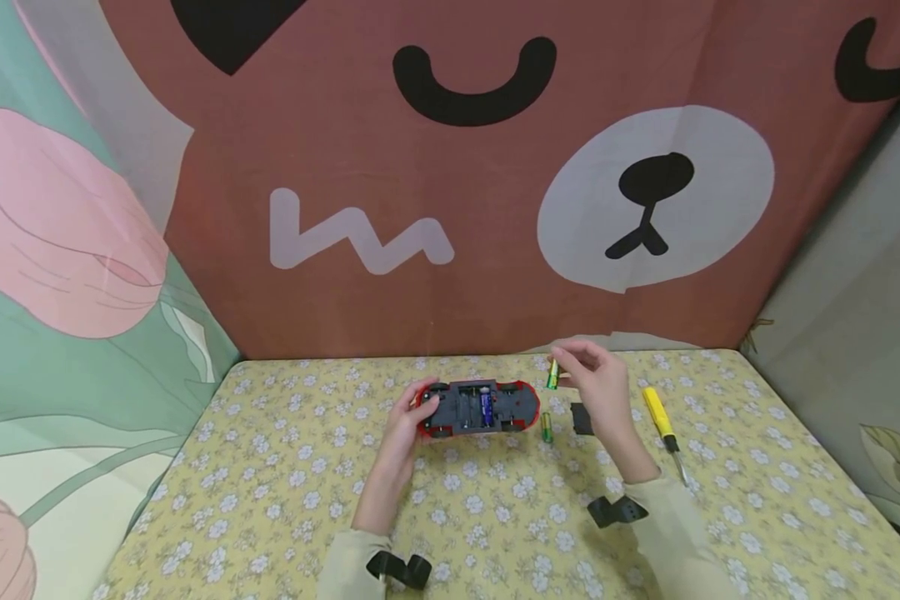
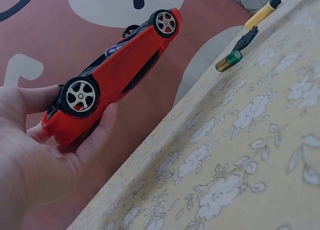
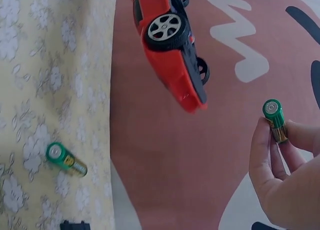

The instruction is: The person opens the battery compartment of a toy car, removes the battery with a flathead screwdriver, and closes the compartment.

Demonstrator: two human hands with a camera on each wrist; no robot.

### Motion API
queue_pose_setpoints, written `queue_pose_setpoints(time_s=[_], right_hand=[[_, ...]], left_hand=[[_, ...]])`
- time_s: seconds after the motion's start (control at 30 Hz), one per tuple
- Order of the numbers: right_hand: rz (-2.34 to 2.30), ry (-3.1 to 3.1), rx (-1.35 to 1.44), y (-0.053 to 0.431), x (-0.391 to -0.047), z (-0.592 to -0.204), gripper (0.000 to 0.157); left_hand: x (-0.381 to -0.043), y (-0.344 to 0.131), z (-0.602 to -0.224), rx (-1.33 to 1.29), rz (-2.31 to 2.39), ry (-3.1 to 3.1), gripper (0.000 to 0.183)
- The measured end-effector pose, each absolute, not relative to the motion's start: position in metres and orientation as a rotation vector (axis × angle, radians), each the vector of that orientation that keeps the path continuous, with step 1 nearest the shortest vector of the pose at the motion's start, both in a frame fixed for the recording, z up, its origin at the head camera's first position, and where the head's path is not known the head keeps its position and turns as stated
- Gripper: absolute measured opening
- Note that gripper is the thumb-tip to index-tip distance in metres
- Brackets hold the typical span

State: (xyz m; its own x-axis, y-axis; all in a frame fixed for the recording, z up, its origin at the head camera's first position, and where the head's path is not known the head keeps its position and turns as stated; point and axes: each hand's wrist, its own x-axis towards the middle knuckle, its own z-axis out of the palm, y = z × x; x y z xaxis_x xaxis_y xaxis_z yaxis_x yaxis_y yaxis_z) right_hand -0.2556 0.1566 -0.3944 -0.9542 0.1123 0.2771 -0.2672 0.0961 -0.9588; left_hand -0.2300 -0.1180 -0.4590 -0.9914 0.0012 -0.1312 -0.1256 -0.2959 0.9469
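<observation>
A red toy car (image 2: pixel 122 72) is held upside down by my left hand (image 1: pixel 402 429), which grips it at one end. On its dark underside, in the head view, the battery compartment (image 1: pixel 468 408) lies uncovered with a blue battery (image 1: pixel 486 407) in it. My right hand (image 1: pixel 598 387) pinches a green and gold battery (image 3: pixel 275 121) between thumb and fingers, off to the right of the car and apart from it. Another green battery (image 3: pixel 66 160) lies on the table below. Beside that one is a small black cover (image 1: pixel 582 419), partly hidden by the right hand in the head view.
A screwdriver (image 1: pixel 661 417) with a yellow and black handle lies on the right part of the table. The flowered tablecloth (image 1: pixel 270 500) reaches back to a brown cloth wall (image 1: pixel 345 317) with a bear print. Each wrist wears a black camera strap.
</observation>
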Motion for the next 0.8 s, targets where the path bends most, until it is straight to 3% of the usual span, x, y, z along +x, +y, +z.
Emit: queue_pose_setpoints(time_s=[0.8], right_hand=[[1.911, -2.272, -0.076, 0.187, -0.267, -0.429, 0.033]], left_hand=[[-0.231, -0.119, -0.46, -0.169, 2.435, 1.833, 0.042]])
